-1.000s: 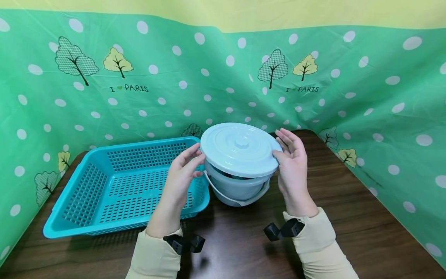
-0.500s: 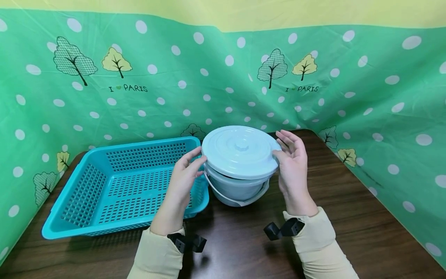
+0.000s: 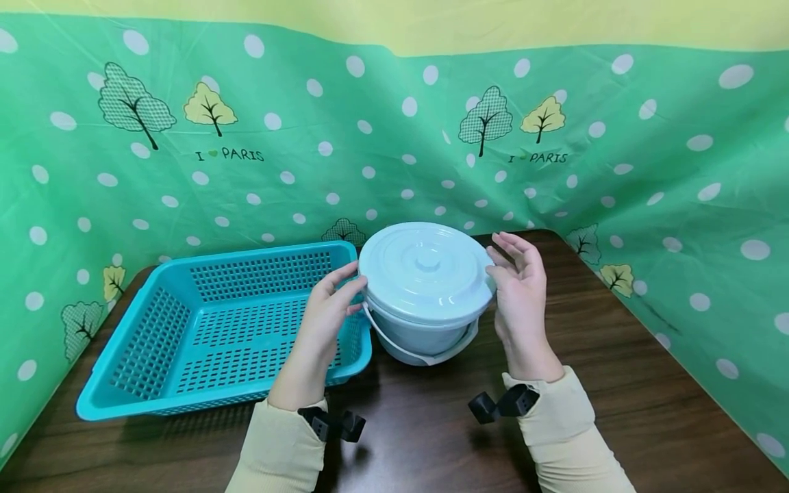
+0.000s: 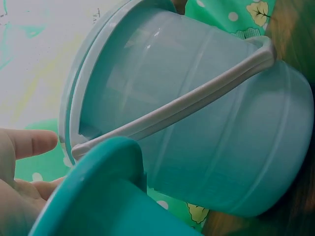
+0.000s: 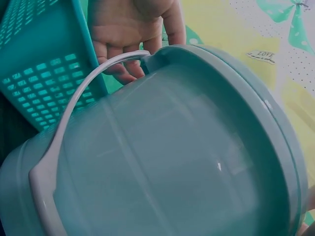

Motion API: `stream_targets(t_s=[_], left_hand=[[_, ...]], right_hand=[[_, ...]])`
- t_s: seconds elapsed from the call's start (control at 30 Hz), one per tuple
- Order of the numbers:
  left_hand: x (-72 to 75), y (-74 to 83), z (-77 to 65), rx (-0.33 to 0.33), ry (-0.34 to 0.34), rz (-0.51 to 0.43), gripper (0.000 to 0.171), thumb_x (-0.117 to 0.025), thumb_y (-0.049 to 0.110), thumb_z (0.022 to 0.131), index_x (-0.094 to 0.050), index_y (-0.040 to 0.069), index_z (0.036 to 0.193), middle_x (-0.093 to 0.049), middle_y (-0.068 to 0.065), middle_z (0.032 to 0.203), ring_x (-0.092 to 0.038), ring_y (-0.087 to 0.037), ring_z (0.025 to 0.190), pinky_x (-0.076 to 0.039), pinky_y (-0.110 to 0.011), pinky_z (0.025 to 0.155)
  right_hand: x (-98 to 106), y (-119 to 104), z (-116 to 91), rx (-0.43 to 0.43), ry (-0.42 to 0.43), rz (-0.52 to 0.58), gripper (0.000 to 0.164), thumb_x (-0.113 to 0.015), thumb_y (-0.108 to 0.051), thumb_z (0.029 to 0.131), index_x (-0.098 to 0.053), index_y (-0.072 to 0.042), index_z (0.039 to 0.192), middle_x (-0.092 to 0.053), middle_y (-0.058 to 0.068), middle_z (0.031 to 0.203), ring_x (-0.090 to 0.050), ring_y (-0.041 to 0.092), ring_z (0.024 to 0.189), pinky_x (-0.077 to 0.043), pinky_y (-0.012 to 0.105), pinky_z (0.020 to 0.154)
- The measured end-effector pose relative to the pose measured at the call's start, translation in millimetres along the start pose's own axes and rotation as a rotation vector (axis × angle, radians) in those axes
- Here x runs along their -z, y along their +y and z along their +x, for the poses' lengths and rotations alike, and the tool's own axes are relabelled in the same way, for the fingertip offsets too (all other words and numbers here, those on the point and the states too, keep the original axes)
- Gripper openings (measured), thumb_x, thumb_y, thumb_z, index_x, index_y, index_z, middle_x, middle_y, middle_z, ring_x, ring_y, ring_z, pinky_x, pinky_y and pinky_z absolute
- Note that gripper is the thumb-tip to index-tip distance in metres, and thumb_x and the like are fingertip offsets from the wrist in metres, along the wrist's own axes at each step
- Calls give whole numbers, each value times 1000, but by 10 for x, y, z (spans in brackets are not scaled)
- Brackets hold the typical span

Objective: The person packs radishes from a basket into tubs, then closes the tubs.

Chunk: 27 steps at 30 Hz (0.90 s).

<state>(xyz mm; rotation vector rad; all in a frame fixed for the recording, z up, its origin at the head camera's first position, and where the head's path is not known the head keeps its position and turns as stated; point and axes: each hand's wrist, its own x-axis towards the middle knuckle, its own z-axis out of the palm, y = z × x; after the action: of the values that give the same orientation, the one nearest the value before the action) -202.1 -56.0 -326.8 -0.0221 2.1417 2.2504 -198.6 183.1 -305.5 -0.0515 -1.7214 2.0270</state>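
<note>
A pale blue lid sits on the light blue bucket, its rim close against the bucket's rim. My left hand holds the lid's left edge, thumb at the rim. In the left wrist view that thumb meets the lid's edge, with other fingers lower down. My right hand holds the lid's right edge between thumb and fingers. Only a bit of the right hand shows in the right wrist view. The bucket's white handle hangs down at the front.
A teal plastic basket with slotted walls stands to the left, right beside the bucket. Both are on a dark wooden table. A green dotted cloth hangs behind and along the sides.
The lid has come down onto the bucket; the dark gap at its front has closed. My left hand has shifted slightly right and down with it. Bucket and basket stay put.
</note>
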Motion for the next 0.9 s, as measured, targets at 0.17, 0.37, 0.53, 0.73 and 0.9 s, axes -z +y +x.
stream_targets(t_s=[0.17,0.37,0.53,0.73,0.9], left_hand=[[-3,5,3,8,13,10,51,-58,23,99,-46,7,146,-46,-10,146,-51,-27,129,-46,-47,105],[-3,3,-8,16,7,43,52,-59,22,98,-45,8,147,-48,-11,145,-49,-28,132,-46,-49,106],[-12,9,-7,18,10,46,53,-58,22,98,-45,8,147,-48,-11,145,-50,-29,130,-46,-49,104],[-24,7,-1,29,11,43,53,-57,20,98,-44,7,148,-47,-12,143,-51,-29,127,-47,-48,102],[-35,2,12,31,17,34,55,-57,15,95,-43,8,148,-47,-10,143,-53,-27,125,-49,-47,102]], right_hand=[[6,17,10,-9,0,3,41,-39,13,94,-49,-5,130,-50,2,131,-54,22,127,-43,38,111],[9,35,24,-7,15,8,38,-41,13,94,-51,-7,125,-52,1,126,-54,20,123,-39,42,114],[5,46,41,-4,9,0,37,-41,12,94,-52,-9,123,-53,1,124,-54,18,120,-40,40,112],[15,68,45,2,10,6,35,-43,11,94,-54,-10,120,-54,2,120,-55,19,115,-44,30,103],[21,82,53,5,6,4,34,-43,10,95,-54,-11,118,-55,2,119,-55,24,115,-46,24,95]])
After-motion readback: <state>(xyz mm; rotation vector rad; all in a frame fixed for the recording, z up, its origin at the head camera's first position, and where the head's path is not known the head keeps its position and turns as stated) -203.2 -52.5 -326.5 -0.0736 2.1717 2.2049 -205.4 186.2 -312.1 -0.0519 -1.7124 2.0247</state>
